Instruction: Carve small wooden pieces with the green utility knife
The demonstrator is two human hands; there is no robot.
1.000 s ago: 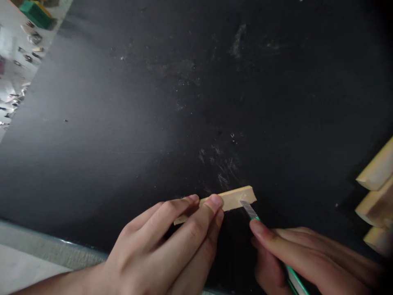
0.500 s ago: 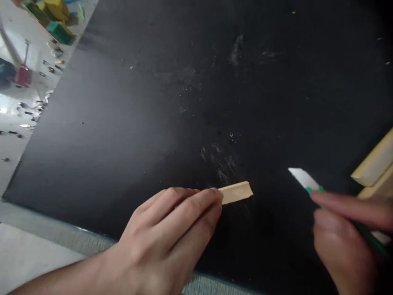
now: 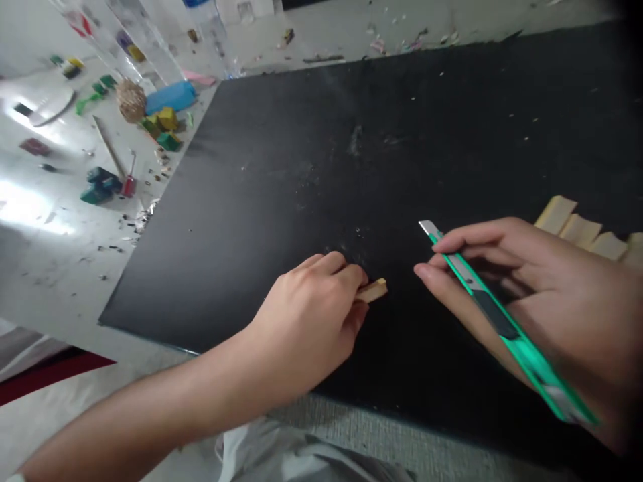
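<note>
On the black mat (image 3: 281, 201), the left hand (image 3: 306, 328) pinches a wood strip (image 3: 372, 290) flat; just right, the right hand (image 3: 532, 294) grips a green knife (image 3: 495, 321), blade raised.

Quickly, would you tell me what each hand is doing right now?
Left hand: closed on the small wooden piece.
Right hand: closed on the green utility knife.

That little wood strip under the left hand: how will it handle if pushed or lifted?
The wood strip looks stiff and probably light: it is thin and pale, and the left hand pins it with fingertips alone. Lying flat on the black mat, it should slide rather than roll. Being so slim, it may snap if bent.
</note>
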